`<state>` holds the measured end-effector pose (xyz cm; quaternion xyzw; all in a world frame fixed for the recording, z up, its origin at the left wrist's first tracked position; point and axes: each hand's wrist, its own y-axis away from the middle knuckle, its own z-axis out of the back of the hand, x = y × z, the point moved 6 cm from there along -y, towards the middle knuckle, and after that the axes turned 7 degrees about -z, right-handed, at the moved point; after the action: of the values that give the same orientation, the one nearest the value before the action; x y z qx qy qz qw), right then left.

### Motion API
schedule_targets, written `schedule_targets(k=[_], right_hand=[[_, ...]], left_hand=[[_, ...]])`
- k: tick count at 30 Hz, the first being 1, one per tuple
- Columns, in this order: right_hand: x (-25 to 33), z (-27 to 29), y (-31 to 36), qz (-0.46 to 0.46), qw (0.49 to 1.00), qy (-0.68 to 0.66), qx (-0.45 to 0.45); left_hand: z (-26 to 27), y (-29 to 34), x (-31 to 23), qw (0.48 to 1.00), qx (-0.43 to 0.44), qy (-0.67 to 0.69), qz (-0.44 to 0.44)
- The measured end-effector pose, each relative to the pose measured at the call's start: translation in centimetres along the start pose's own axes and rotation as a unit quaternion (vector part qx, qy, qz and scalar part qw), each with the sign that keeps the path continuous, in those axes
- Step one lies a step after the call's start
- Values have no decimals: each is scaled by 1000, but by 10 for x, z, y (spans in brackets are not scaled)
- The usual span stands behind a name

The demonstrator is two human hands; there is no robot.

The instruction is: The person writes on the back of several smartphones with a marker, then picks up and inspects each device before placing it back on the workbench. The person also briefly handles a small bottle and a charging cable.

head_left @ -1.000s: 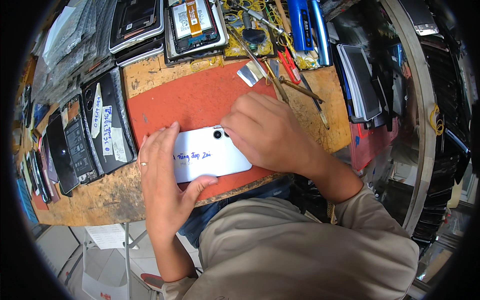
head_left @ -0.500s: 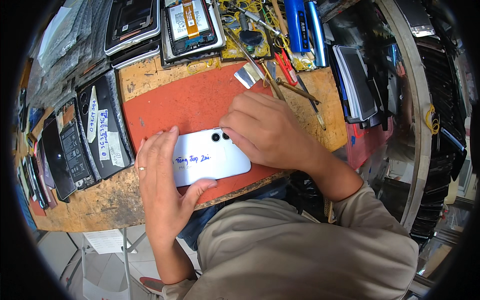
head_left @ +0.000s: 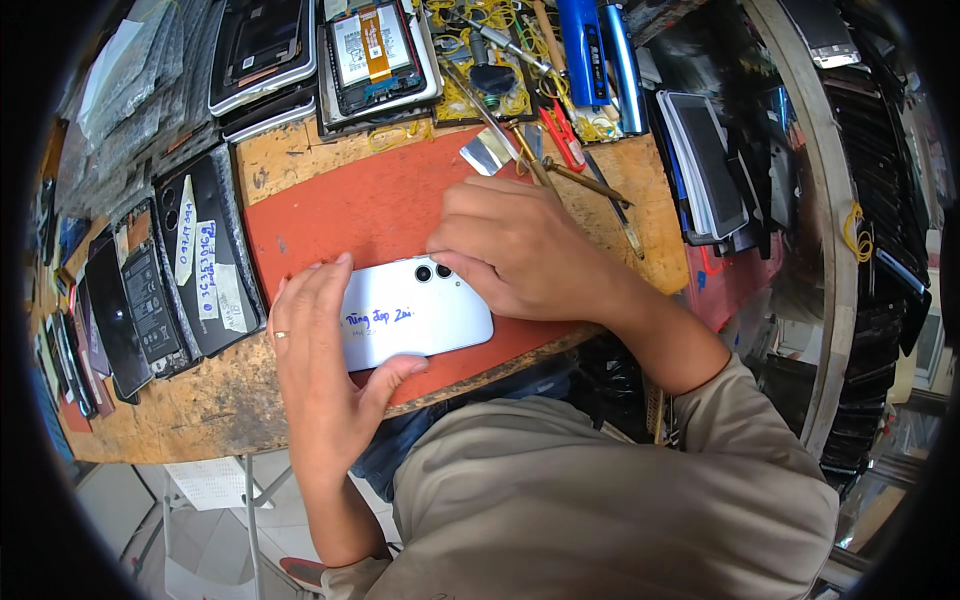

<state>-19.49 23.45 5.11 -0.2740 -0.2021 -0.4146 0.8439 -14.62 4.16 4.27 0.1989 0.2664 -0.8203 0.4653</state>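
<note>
A white phone (head_left: 415,325) lies back up on the red-brown mat (head_left: 330,215), with blue handwriting across its rear and round camera lenses at its upper right. Around its left end my left hand (head_left: 325,340) is closed, fingers over the far edge and thumb along the near edge. My right hand (head_left: 515,245) is curled in a pinch at the far edge beside the lenses, with thumb and forefinger pressed together. Whatever sits between those fingertips, if anything, is hidden from view.
Opened phones (head_left: 150,290) and a black back cover (head_left: 205,250) lie left of the mat. Behind stand an opened tablet (head_left: 375,60) and bubble-wrap packs (head_left: 150,90). Brass-coloured rods (head_left: 590,183), red-handled pliers (head_left: 562,135) and blue cylinders (head_left: 585,50) lie at the far right.
My right hand has shifted slightly left and turned a little, uncovering more of the second lens and a small dot beside it. My left hand keeps its hold on the phone.
</note>
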Motion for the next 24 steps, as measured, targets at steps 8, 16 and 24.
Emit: schedule_targets(k=[8, 16, 24], right_hand=[[-5, -7, -1, -2, 1000, -24, -14], [1, 4, -2, -5, 1000, 6, -13], [-7, 10, 2, -17, 999, 19, 40]], left_hand=[[0, 1, 0, 1000, -14, -3, -4], [5, 9, -6, 999, -42, -18, 4], [20, 58, 3, 987, -104, -78, 94]])
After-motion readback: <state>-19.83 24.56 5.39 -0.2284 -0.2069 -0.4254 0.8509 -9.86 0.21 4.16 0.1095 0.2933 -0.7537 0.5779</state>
